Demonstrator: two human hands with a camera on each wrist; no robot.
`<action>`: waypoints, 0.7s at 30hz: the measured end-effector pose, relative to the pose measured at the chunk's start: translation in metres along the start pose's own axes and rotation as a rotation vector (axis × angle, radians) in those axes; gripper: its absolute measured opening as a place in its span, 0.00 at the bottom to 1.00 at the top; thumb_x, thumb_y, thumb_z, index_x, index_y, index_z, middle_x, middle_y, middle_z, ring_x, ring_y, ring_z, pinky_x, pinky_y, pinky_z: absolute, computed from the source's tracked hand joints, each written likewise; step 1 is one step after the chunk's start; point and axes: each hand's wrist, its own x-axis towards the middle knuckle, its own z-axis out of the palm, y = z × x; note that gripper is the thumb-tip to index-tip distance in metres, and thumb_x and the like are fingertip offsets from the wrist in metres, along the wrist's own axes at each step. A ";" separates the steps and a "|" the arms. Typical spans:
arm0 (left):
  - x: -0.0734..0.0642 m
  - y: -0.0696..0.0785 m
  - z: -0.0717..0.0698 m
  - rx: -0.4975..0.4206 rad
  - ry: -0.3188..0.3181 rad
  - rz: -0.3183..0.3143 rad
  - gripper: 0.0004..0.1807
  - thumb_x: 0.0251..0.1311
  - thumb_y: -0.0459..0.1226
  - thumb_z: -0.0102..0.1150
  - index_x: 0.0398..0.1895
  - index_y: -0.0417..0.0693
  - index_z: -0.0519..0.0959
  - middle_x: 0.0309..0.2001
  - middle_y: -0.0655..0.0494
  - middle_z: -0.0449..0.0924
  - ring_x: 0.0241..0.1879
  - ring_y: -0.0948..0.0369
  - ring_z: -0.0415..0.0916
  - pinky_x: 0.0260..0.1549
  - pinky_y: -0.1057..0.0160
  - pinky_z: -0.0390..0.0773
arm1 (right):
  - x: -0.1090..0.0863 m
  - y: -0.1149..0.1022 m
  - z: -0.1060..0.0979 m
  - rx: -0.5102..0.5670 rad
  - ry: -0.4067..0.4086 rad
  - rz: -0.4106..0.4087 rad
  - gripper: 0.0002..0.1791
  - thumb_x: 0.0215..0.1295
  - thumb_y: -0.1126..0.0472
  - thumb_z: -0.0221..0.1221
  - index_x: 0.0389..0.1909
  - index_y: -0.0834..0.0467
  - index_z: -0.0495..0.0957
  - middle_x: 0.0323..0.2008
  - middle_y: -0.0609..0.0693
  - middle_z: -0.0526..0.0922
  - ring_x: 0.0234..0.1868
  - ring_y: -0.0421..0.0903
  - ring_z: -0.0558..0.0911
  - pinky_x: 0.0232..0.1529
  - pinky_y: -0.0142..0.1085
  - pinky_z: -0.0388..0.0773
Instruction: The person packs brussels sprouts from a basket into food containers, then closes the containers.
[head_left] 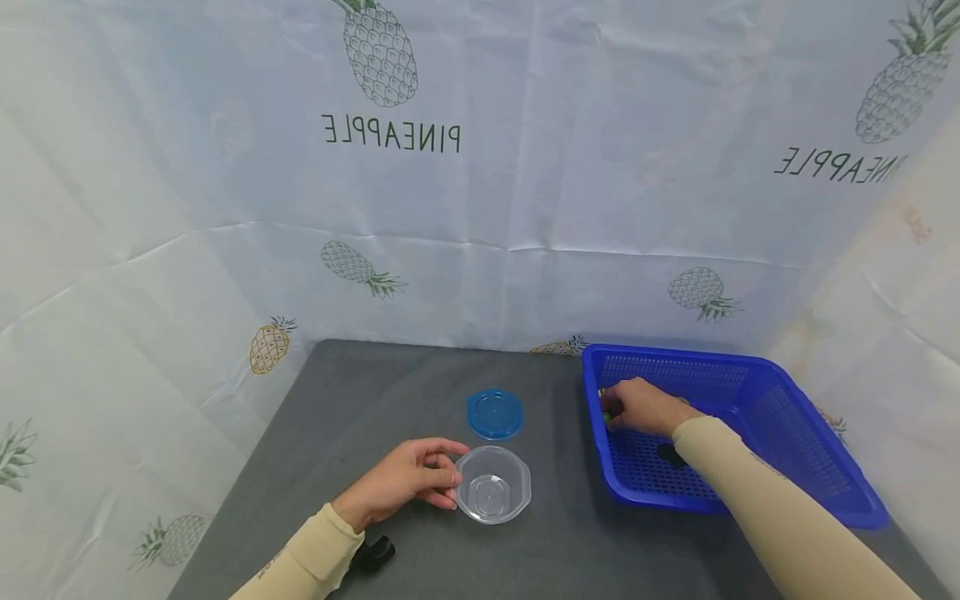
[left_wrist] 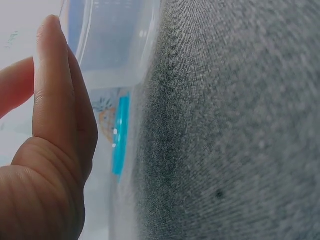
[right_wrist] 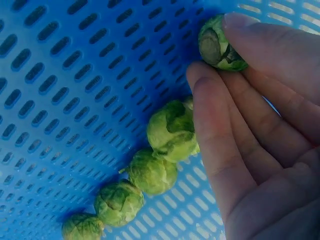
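Note:
My left hand is at the left rim of a clear round plastic bowl, fingertips against its side. In the left wrist view a straight finger lies along the bowl wall. Inside the blue basket, by its left wall, my right hand pinches a Brussels sprout between thumb and fingers. Several more green Brussels sprouts sit in a row along the basket wall below that hand in the right wrist view.
Behind the bowl a round blue lid lies flat on the grey tabletop. A white curtain with pineapple prints hangs around the back and sides. Black wrist gear shows under the left forearm.

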 end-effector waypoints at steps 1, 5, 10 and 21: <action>0.000 0.000 0.001 -0.007 -0.007 0.000 0.34 0.70 0.34 0.71 0.76 0.34 0.71 0.42 0.50 0.85 0.37 0.59 0.88 0.43 0.59 0.93 | -0.003 0.000 -0.001 0.004 0.007 -0.003 0.16 0.67 0.63 0.73 0.54 0.62 0.89 0.51 0.57 0.92 0.51 0.54 0.90 0.53 0.51 0.90; -0.001 -0.002 0.002 -0.026 -0.036 -0.002 0.34 0.71 0.34 0.70 0.76 0.33 0.70 0.43 0.49 0.85 0.37 0.59 0.89 0.44 0.58 0.93 | -0.023 -0.001 -0.008 0.032 0.050 0.005 0.16 0.68 0.62 0.73 0.55 0.62 0.89 0.49 0.53 0.92 0.49 0.50 0.90 0.51 0.50 0.90; 0.001 0.000 -0.001 -0.008 -0.031 0.014 0.33 0.71 0.34 0.70 0.76 0.35 0.71 0.43 0.48 0.85 0.37 0.58 0.89 0.44 0.57 0.93 | -0.053 -0.020 -0.027 0.072 0.110 0.040 0.17 0.71 0.61 0.71 0.58 0.60 0.88 0.47 0.48 0.91 0.47 0.46 0.89 0.48 0.48 0.90; 0.011 0.004 -0.009 0.034 -0.051 0.023 0.32 0.72 0.34 0.69 0.77 0.39 0.72 0.43 0.47 0.86 0.38 0.57 0.89 0.45 0.55 0.93 | -0.077 -0.086 -0.029 0.129 0.282 0.018 0.17 0.72 0.58 0.71 0.60 0.54 0.87 0.47 0.45 0.92 0.48 0.44 0.90 0.50 0.46 0.90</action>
